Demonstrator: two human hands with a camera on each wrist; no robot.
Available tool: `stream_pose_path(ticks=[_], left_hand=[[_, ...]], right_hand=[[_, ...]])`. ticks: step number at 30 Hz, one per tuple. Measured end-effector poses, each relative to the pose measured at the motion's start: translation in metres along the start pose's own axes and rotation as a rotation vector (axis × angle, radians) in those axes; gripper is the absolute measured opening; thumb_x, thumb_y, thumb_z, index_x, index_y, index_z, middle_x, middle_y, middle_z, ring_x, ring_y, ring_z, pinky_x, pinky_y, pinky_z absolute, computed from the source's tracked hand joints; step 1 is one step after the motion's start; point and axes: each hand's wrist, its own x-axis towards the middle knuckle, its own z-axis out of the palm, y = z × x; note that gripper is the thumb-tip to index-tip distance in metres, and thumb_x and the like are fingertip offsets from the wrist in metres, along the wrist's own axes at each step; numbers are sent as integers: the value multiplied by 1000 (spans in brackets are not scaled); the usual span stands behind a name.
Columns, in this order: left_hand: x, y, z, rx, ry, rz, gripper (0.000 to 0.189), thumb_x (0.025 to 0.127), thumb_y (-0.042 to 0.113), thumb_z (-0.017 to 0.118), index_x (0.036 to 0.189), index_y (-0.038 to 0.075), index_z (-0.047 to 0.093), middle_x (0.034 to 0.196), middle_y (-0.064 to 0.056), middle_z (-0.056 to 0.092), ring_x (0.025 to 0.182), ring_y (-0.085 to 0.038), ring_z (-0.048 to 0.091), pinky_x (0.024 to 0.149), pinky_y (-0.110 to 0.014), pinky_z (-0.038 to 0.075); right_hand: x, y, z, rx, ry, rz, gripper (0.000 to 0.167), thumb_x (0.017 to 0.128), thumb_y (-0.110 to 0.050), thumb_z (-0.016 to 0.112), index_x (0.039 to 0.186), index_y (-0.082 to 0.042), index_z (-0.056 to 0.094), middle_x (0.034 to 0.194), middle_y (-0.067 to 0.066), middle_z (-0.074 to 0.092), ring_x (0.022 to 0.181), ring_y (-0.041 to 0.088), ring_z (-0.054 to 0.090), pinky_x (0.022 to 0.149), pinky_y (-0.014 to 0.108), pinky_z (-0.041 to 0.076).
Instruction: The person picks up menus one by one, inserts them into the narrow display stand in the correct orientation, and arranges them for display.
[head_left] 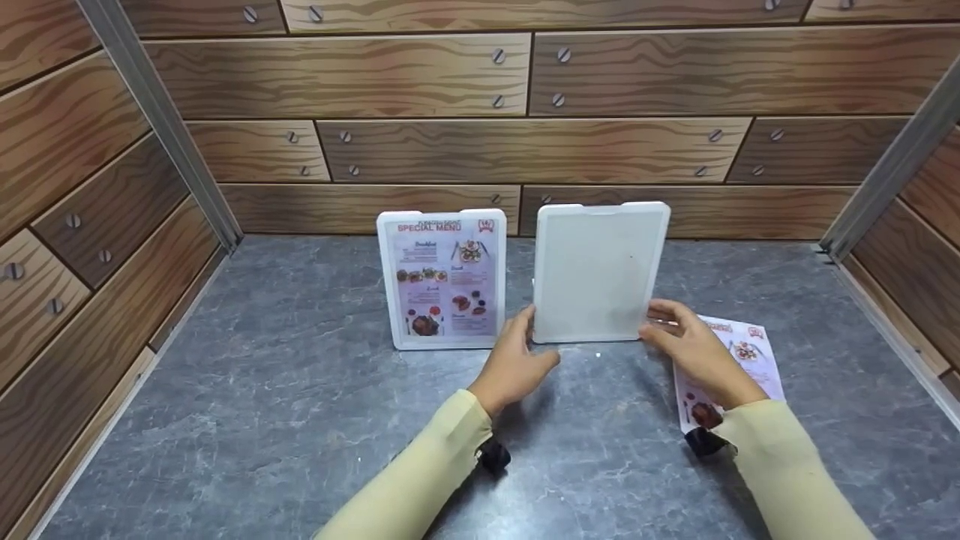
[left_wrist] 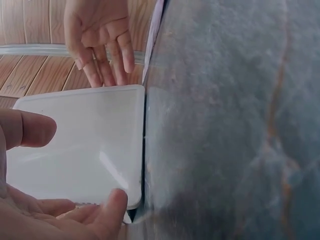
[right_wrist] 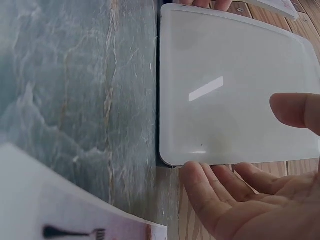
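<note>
A blank white sign holder (head_left: 600,274) stands upright on the grey table, with a clear cover that reflects light. My left hand (head_left: 517,367) is at its left edge near the bottom, the fingers along the side and the thumb held away from the face. At the opposite edge, my right hand (head_left: 701,360) has its fingertips right against the lower right side; in the right wrist view the thumb (right_wrist: 290,110) is raised off the cover. Left of it stands a matching sign holder (head_left: 450,281) with a printed special menu inside.
A loose printed menu sheet (head_left: 754,356) lies on the table (head_left: 262,420) at the right, partly under my right forearm and hand. Wood-plank patterned walls (head_left: 420,150) enclose the table at the back and both sides.
</note>
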Motion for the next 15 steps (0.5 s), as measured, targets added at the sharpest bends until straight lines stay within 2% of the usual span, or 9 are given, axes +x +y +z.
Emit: stream_pose_path(ticks=[5, 10, 13, 15], left_hand=[[0, -2, 2, 10, 3, 25, 87, 86, 13, 70, 160, -2, 26, 155, -22, 38, 142, -35, 41, 119, -46, 33], [0, -4, 3, -12, -7, 6, 91, 86, 14, 70, 161, 0, 22, 160, -21, 32, 146, -34, 37, 120, -46, 32], [-1, -2, 3, -41, -33, -12, 94, 86, 15, 71, 163, 2, 17, 165, -20, 27, 150, -33, 32, 122, -47, 28], [-1, -1, 2, -61, -53, -23, 97, 86, 15, 71, 164, 4, 14, 167, -19, 24, 152, -32, 29, 123, -48, 26]], right_hand=[[1, 1, 1, -10, 6, -3, 65, 106, -23, 60, 156, 6, 30, 155, 30, 40, 140, 43, 45, 93, 12, 43], [2, 2, 2, 4, -7, 3, 68, 106, -24, 61, 157, 5, 27, 156, 30, 39, 143, 44, 41, 99, 17, 43], [1, 2, 2, 18, -27, 16, 71, 106, -26, 61, 159, 3, 24, 158, 29, 36, 147, 44, 36, 104, 24, 42], [1, 2, 1, 38, -40, 20, 72, 106, -27, 61, 159, 2, 22, 158, 29, 35, 148, 44, 34, 105, 24, 41]])
